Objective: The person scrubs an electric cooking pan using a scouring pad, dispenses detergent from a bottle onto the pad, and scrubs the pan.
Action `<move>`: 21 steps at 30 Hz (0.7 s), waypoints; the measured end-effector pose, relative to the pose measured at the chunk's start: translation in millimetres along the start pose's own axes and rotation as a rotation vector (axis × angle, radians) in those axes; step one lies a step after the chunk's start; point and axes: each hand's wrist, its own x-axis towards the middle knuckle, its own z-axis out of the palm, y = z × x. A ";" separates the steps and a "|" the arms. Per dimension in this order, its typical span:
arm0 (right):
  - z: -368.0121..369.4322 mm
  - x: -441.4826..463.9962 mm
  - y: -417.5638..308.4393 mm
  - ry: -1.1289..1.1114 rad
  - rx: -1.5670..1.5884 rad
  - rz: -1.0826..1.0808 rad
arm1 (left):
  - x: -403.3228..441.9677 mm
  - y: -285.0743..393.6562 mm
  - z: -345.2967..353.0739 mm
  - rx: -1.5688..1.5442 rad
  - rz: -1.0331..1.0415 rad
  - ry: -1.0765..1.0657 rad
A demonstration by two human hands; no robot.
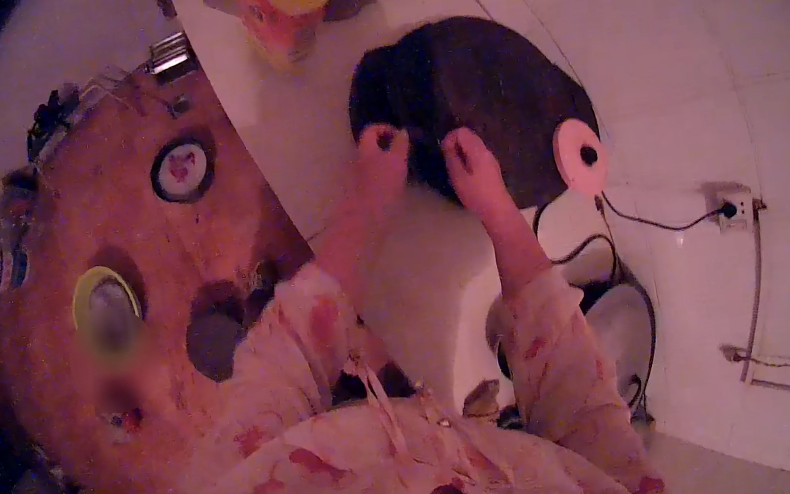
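Note:
A dark piece of cloth point(503, 80) lies spread over a pale, smooth surface, its outline rounded. My left hand point(382, 153) is closed at its near left edge, fingers curled onto the fabric. A little to the right, my right hand point(475, 170) is also closed, pinching the near part of the same cloth. Between the two hands a fold of the fabric hangs toward me. At the cloth's right edge sits a pale disc with a dark centre point(583, 158); its kind is unclear.
A yellow-lidded container point(280, 5) stands beyond the cloth. A black cord point(664, 221) runs to a wall socket point(735, 208). On the left, a reddish-brown table point(153, 251) bears a dark-rimmed plate point(182, 171), a yellow-rimmed bowl point(102, 272) and clutter.

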 end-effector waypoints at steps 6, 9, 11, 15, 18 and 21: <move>-2.9 -0.4 -4.4 -0.035 -0.054 0.070 | -9.3 -8.1 21.2 -0.004 0.243 0.018; 0.6 -0.3 7.5 -0.016 -0.031 0.024 | -6.5 -12.1 19.7 0.065 0.389 0.068; 1.5 2.2 14.2 -0.031 0.002 -0.004 | 4.8 -15.5 14.7 0.107 0.421 0.116; 0.8 0.6 13.3 -0.051 0.043 -0.027 | 72.7 -10.8 8.1 0.014 0.288 0.218; -0.3 2.2 9.8 -0.046 0.048 -0.010 | 97.2 -1.0 3.2 0.133 0.270 0.084; 0.9 -1.7 9.1 -0.048 0.042 -0.003 | 90.8 0.7 -1.4 0.147 0.192 0.010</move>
